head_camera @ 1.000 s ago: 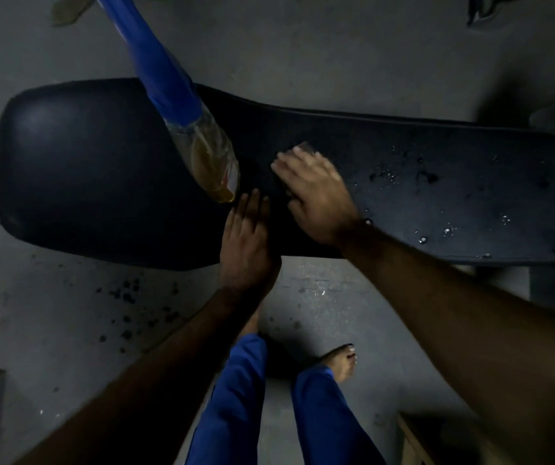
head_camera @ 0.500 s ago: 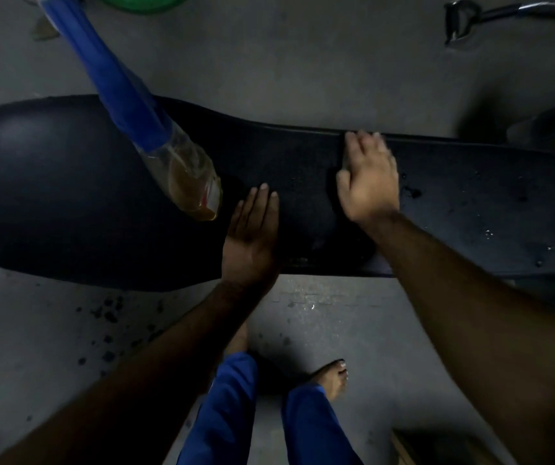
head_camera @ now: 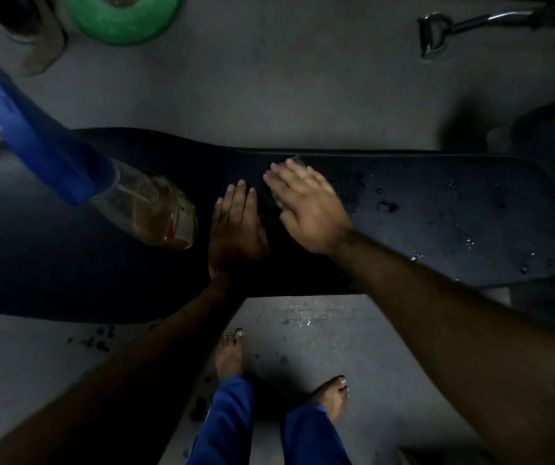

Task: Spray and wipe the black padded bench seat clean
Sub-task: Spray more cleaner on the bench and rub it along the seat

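The black padded bench seat [head_camera: 437,209] runs across the view from left to right. Water droplets speckle its right part. My left hand [head_camera: 235,226] rests flat on the seat's middle, fingers straight. Just right of it my right hand [head_camera: 306,209] presses flat on a dark wiping cloth [head_camera: 297,160], of which only a corner shows past my fingertips. A clear spray bottle [head_camera: 148,213] with amber liquid and a blue label hangs tilted in front of the seat's left part, close to the camera; what holds it is out of view.
A green round weight plate [head_camera: 121,18] lies on the grey floor beyond the bench, and a chrome handle [head_camera: 437,31] at the top right. My bare feet [head_camera: 232,354] stand on the wet floor in front of the seat. A dark object [head_camera: 551,135] sits at the far right.
My right hand has slid with the cloth leftward along the seat, back toward my left hand. My left hand stays planted. The view has shifted a little.
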